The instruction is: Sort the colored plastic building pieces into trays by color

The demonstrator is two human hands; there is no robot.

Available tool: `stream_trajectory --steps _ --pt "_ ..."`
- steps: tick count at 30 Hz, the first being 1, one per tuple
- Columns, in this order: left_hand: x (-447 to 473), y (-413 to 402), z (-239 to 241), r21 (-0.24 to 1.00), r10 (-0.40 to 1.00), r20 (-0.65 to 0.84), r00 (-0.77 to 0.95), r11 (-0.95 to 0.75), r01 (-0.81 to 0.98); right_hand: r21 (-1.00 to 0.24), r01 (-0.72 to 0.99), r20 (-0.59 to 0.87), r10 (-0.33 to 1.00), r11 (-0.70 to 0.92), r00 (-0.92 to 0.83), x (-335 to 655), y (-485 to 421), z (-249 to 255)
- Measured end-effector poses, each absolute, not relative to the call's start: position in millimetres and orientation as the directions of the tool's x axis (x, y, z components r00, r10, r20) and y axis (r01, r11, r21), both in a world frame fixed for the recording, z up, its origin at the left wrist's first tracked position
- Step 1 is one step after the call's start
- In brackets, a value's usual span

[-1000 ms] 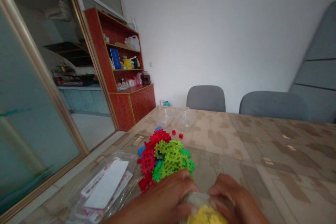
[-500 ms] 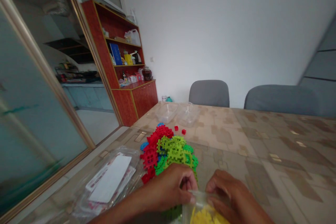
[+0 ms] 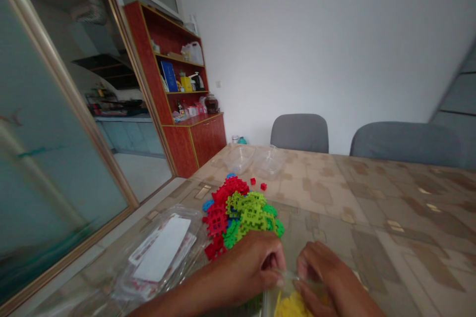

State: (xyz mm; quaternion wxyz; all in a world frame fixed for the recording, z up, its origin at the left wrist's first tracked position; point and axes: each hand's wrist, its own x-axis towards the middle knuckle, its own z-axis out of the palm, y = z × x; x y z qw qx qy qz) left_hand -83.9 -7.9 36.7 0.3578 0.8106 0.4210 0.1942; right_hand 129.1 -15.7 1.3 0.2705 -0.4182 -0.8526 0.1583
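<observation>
Just beyond the left hand (image 3: 256, 267) lies a heap of red, green and blue lattice pieces (image 3: 241, 210) on the worktop (image 3: 372, 218). To that hand's left lies a clear packet (image 3: 161, 252) with a white card. Farther off are two red cubes (image 3: 263, 186), clear tubs (image 3: 240, 157) and grey chairs (image 3: 299, 132).

Bare left hand (image 3: 253, 267), bare forearm (image 3: 193, 294) behind it, bare right hand (image 3: 329, 280), rounded knuckles

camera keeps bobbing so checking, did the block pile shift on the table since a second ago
No. The pile lies just as before beside the two red cubes and the clear tubs; only the view has shifted.
</observation>
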Motion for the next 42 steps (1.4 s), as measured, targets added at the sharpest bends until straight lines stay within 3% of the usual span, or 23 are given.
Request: stream_trajectory --steps 6,12,16,20,23,31,37,42 --pt "-82.4 -9.5 31.6 0.620 0.780 0.175 0.601 -0.561 0.548 -0.401 0.719 0.297 0.824 0.567 -0.483 126.3 -11.8 1.7" --pt "-80.6 -11.8 36.1 0.540 0.771 0.133 0.623 -0.584 0.606 -0.328 0.752 0.358 0.812 0.571 -0.461 130.1 -9.8 -7.0" --pt "-77.1 -10.7 38.8 0.658 0.831 0.074 0.551 -0.456 0.599 -0.356 0.750 0.363 0.822 0.557 -0.438 132.9 -9.1 -13.1" --pt "-72.1 -6.8 33.3 0.860 0.843 -0.024 0.537 -0.256 0.442 -0.435 0.754 0.166 0.867 0.492 -0.470 141.8 -0.2 -4.6" --pt "-68.2 -6.0 24.6 0.939 0.871 -0.083 0.484 -0.095 0.332 -0.498 0.696 0.064 0.822 0.518 -0.566 153.4 6.4 4.9" --pt "-58.8 -5.2 17.7 0.989 0.922 -0.048 0.385 -0.010 0.147 -0.489 0.712 0.089 0.840 0.505 -0.535 160.8 -3.9 -2.2" --pt "-69.9 -7.8 26.6 0.973 0.832 -0.167 0.529 0.051 0.227 -0.528 0.661 0.205 0.835 0.534 -0.510 159.8 -4.4 -6.9" --pt "-75.2 -9.5 31.3 0.967 0.817 -0.152 0.556 0.005 0.256 -0.571 0.584 0.211 0.791 0.577 -0.575 166.4 4.5 -1.7"
